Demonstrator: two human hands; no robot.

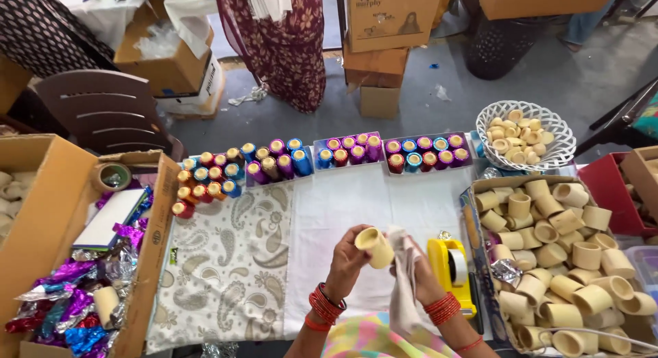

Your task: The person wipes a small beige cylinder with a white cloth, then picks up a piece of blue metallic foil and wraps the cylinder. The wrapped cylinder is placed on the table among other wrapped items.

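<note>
My left hand (345,261) holds a small cream cup-shaped tube (375,247) up over the white cloth on the table. My right hand (423,276) is closed on a pale rag (406,279) that touches the side of that tube. Red bangles sit on both wrists. To the right of my hands lies a yellow tape dispenser (450,267). Beyond it stands a cardboard box (480,187) filled with several of the same cream tubes (569,262).
Rows of foil-wrapped tubes (322,158) in pink, blue, red and gold line the table's far edge. A white basket (556,153) of small cream rings stands at the back right. A box (161,228) on the left holds shiny foil scraps. Cartons and a chair stand beyond.
</note>
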